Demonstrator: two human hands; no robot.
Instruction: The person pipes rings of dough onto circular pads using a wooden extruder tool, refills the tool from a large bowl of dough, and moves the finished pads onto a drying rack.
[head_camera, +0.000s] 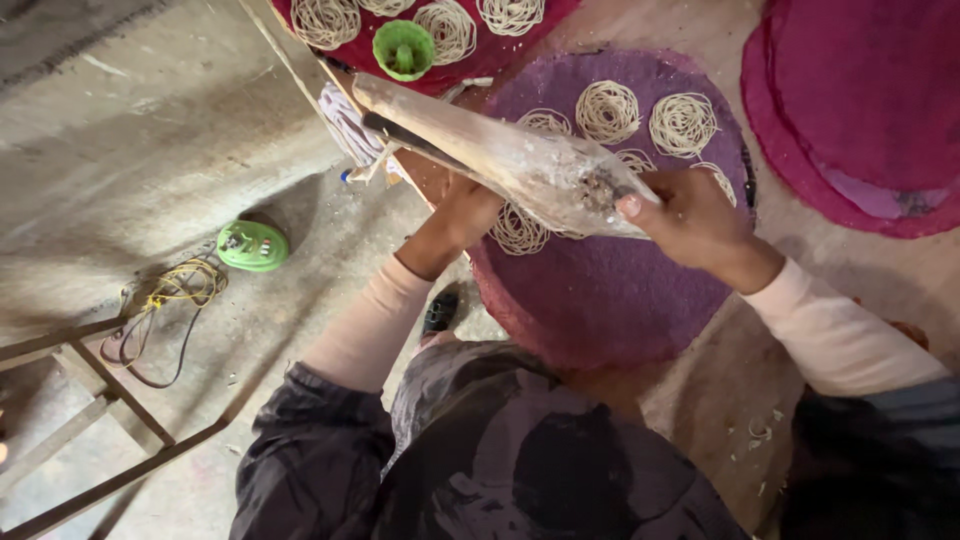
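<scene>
A long wooden press (470, 140), its thick end wrapped in clear plastic, slants over a round purple mat (600, 300). My right hand (695, 222) grips the wrapped end, thumb on top. My left hand (458, 222) reaches up under the middle of the press and holds its underside; its fingers are mostly hidden. Several coiled nests of pale noodle strands (607, 110) lie on the mat, and one nest (518, 230) sits just below the press beside my left hand.
A dark red mat (470, 62) at the top carries more nests and a green ring mould (404, 48). Stacked magenta mats (860, 100) lie at right. On the floor at left are a green round device (252, 245), a yellow cable (180, 285) and a wooden frame (95, 395).
</scene>
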